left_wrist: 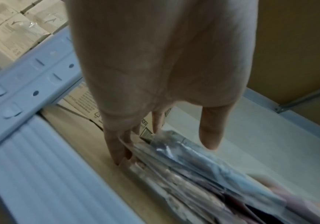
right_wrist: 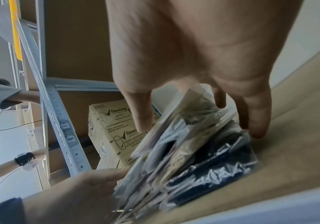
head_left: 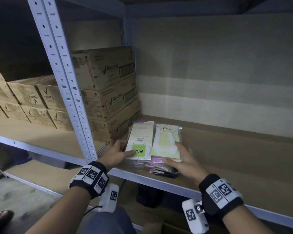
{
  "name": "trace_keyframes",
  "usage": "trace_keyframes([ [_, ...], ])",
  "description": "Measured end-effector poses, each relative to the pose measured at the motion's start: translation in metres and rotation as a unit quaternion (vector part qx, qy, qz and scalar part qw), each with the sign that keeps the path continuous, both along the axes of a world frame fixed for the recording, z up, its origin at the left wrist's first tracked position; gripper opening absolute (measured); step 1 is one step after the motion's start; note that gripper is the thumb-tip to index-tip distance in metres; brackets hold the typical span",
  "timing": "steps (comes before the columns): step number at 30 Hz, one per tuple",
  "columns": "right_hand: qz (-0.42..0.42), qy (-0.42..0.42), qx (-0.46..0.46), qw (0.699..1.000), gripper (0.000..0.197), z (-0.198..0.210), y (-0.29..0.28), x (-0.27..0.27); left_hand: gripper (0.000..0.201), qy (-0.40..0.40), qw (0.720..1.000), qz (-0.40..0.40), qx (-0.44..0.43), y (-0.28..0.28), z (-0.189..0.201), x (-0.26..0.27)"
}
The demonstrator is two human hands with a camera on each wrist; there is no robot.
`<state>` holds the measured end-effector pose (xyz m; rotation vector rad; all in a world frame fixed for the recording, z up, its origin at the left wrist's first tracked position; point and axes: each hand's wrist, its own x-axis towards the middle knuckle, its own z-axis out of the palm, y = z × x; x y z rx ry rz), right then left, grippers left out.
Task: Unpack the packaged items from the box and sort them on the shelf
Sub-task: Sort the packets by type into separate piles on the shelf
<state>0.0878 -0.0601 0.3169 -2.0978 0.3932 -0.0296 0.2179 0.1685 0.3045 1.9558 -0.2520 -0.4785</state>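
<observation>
Two stacks of plastic-wrapped packets lie side by side on the brown shelf board (head_left: 227,157). The left stack (head_left: 139,142) has a green ENE label on top. My left hand (head_left: 127,146) holds it, thumb on top and fingers down its left side; in the left wrist view the hand (left_wrist: 165,153) straddles the same stack (left_wrist: 193,174). The right stack (head_left: 166,142) shows a pale green packet over purple and dark ones. My right hand (head_left: 170,152) holds it, thumb at its near end and fingers on its right side, as the right wrist view confirms (right_wrist: 201,131).
Stacked Rexona cartons (head_left: 112,92) stand directly left of the packets, behind the grey perforated upright (head_left: 66,81). More small Rexona cartons (head_left: 32,102) fill the left bay. Bare board extends to the right. Another person's arm with a wrist band (right_wrist: 21,159) shows beyond the rack.
</observation>
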Motion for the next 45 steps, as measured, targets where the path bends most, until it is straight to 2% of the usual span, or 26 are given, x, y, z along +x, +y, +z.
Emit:
trace_keyframes([
  [6,0.034,-0.004,-0.011,0.999,0.092,-0.010,0.007,0.003,0.058,-0.012,0.999,0.005,-0.040,-0.001,-0.002,-0.008],
  [12,0.012,-0.020,-0.004,1.000,0.091,-0.016,0.004,0.013,0.057,0.013,0.997,0.030,-0.073,-0.010,-0.010,0.002],
  [18,0.003,-0.014,0.012,1.000,0.092,-0.020,-0.005,0.034,0.058,0.031,0.996,0.040,-0.073,-0.023,-0.014,0.024],
  [24,0.021,0.003,0.010,1.000,0.092,-0.016,-0.016,0.063,0.065,0.009,0.997,0.058,-0.057,-0.038,-0.008,0.041],
  [30,0.016,0.008,0.005,1.000,0.093,-0.018,-0.024,0.074,0.060,0.014,0.993,0.097,-0.067,-0.052,-0.005,0.051],
  [33,-0.016,-0.023,0.033,0.999,0.078,-0.011,-0.028,0.073,0.057,0.007,0.994,0.097,-0.050,-0.048,-0.008,0.053],
  [35,-0.076,-0.055,0.055,0.994,0.062,-0.009,-0.029,0.075,0.050,-0.009,0.994,0.107,-0.024,-0.043,-0.009,0.053],
  [38,-0.154,-0.060,0.057,0.985,0.053,-0.011,-0.031,0.077,0.046,-0.041,0.990,0.134,0.022,-0.038,-0.010,0.049],
  [40,-0.159,-0.023,0.063,0.985,0.046,-0.014,-0.031,0.077,0.046,-0.051,0.987,0.143,0.042,-0.036,-0.010,0.046],
  [42,-0.157,-0.017,0.061,0.985,0.028,-0.015,-0.031,0.073,0.046,-0.054,0.985,0.155,0.057,-0.035,-0.010,0.042],
  [45,-0.183,-0.027,0.046,0.982,0.022,-0.010,-0.035,0.066,0.049,-0.051,0.981,0.174,0.062,-0.035,-0.007,0.038],
])
